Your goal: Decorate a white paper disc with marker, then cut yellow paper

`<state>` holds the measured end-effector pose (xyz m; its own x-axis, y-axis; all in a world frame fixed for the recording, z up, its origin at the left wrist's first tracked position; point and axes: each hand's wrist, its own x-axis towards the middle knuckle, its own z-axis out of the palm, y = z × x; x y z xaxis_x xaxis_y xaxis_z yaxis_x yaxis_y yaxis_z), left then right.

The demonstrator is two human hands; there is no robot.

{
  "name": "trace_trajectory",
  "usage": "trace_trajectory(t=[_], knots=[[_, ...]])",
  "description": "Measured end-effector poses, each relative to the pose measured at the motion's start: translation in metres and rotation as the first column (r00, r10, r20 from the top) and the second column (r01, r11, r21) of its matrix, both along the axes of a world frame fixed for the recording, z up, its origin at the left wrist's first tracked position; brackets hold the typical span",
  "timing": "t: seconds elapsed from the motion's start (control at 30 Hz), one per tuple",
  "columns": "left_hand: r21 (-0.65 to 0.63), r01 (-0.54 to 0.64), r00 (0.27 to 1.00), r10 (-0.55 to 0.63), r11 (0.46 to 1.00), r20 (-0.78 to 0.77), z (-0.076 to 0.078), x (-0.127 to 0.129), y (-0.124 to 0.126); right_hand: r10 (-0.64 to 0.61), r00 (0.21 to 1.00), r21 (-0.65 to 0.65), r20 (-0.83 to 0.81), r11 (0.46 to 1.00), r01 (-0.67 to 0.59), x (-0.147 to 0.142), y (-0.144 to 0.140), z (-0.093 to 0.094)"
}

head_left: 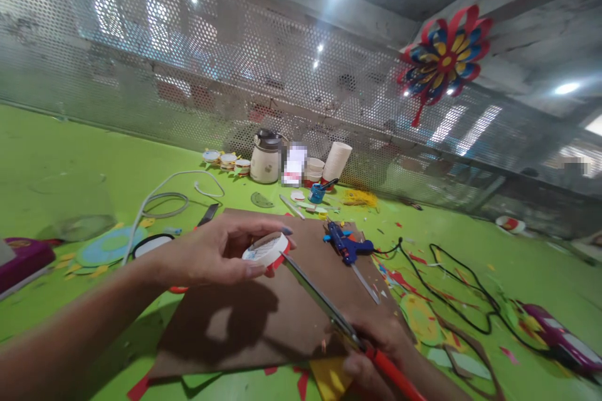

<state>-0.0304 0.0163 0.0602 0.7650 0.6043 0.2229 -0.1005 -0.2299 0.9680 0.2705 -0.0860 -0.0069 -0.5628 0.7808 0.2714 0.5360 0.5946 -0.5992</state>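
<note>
The left hand (221, 250) curls narrowly around a small white tape roll (266, 249), pinched between thumb and fingers above a brown cardboard sheet (263, 319). The right hand (376, 351), closed on red handles, holds scissors (324, 304) whose blade tips touch the roll. On the sheet's far right corner lies a blue glue gun (347, 245). Beyond the sheet, on the green worktop (94, 156), stand a cream jar (264, 160) and paper cups (336, 161). Black cable (451, 301) loops right of the sheet.
</note>
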Motion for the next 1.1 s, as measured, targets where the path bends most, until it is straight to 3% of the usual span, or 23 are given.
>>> trace_trajectory(t=[0.33,0.6,0.77,0.87,1.1], knots=[[-0.029,0.134,0.989,-0.132,0.991,0.065,-0.002,-0.004,0.007,-0.058,0.994,-0.214,-0.093,0.976,0.037,-0.003,0.002,0.009],[0.013,-0.017,0.999,0.016,1.000,0.035,-0.002,-0.007,0.008,-0.054,0.984,-0.274,-0.172,0.962,0.005,-0.001,0.005,0.009],[-0.014,-0.131,0.979,0.131,0.991,0.153,-0.003,0.002,0.003,-0.073,0.993,-0.104,-0.098,0.993,0.063,-0.010,0.002,0.016],[-0.003,-0.215,0.967,0.214,0.977,0.136,-0.006,0.008,-0.001,-0.109,0.991,0.013,-0.073,0.994,0.110,-0.015,0.002,0.017],[0.203,-0.324,0.946,0.323,0.924,0.038,-0.011,0.012,-0.007,-0.105,0.989,0.208,-0.105,0.970,0.125,-0.017,0.004,0.007]])
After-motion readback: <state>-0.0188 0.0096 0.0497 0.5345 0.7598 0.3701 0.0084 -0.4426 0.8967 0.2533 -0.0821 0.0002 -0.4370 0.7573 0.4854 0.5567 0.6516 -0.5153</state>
